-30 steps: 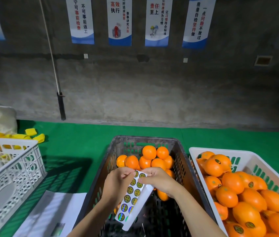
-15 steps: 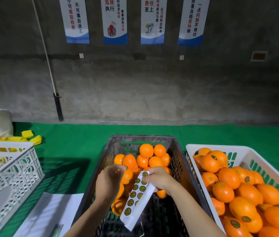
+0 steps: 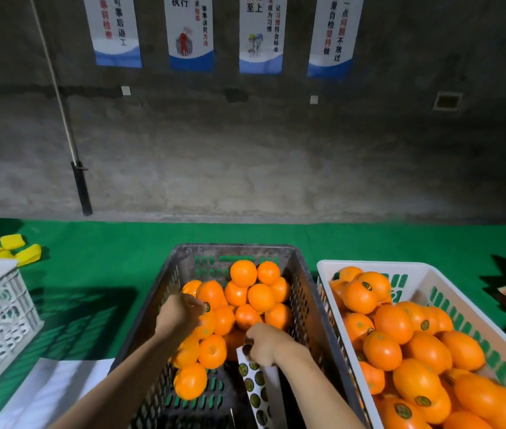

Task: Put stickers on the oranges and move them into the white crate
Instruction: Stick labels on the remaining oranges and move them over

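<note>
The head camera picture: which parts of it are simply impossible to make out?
- Sticker sheet, head view: its top is covered by the right hand, its lower end cut off by the bottom edge.
- Sticker at the left hand: whether it is pressed onto the orange is hidden by the fingers.
- Dark crate: oranges cover most of its floor.
- Stickers' print: too small to read.

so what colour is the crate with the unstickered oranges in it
Dark grey, almost black: the crate in the middle of the head view, with green showing through its slots.
</note>
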Action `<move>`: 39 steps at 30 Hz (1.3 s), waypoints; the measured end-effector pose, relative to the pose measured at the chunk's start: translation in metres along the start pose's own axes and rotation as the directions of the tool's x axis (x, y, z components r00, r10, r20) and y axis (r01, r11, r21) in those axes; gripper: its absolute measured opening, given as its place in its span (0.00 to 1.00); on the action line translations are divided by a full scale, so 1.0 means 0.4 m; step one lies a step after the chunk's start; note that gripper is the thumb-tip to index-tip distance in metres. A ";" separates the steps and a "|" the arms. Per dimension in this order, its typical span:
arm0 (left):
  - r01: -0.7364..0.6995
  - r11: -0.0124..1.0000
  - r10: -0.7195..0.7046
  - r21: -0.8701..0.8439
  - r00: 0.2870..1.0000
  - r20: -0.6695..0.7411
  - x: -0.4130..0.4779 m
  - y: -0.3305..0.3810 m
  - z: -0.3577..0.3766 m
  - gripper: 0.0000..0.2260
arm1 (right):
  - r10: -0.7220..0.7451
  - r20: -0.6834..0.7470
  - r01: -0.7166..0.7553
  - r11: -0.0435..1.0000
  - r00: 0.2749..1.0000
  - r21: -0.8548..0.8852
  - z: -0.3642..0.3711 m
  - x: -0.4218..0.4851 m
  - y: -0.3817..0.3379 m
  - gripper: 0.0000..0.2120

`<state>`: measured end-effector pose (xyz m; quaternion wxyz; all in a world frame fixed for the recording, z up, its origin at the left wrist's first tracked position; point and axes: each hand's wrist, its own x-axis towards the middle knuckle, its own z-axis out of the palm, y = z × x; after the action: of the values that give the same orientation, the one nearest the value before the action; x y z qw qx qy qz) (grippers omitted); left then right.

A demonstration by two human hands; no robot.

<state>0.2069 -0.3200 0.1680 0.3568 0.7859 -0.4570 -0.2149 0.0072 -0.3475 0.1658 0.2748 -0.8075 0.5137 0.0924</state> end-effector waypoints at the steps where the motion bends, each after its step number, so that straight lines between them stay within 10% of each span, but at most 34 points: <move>1: 0.030 0.999 -0.030 -0.023 0.999 -0.015 0.005 -0.001 0.013 0.12 | 0.000 -0.004 0.000 1.000 1.000 -0.006 -0.001 -0.002 -0.002 0.14; 8: 0.181 0.909 -0.212 -0.375 0.976 -0.042 0.018 -0.048 0.091 0.11 | -0.041 0.017 0.042 0.999 0.999 -0.018 -0.001 0.007 -0.012 0.20; 19: 0.503 0.751 -0.485 -0.428 0.860 0.159 0.023 -0.057 0.090 0.15 | -0.060 0.012 0.060 0.998 0.998 -0.015 0.007 0.015 -0.020 0.19; 28: 0.309 0.950 -0.311 0.052 0.908 0.282 -0.007 -0.009 0.065 0.15 | -0.062 0.036 0.063 0.998 0.997 -0.003 0.009 0.006 -0.023 0.13; 39: 0.081 0.988 -0.045 -0.131 0.965 0.257 -0.042 -0.032 0.088 0.15 | -0.041 0.028 0.040 0.999 0.999 0.028 0.008 0.009 -0.017 0.04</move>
<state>0.1825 -0.3138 0.1355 0.3430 0.7392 -0.4572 -0.3561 0.0153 -0.3464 0.1637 0.2948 -0.8125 0.4946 0.0912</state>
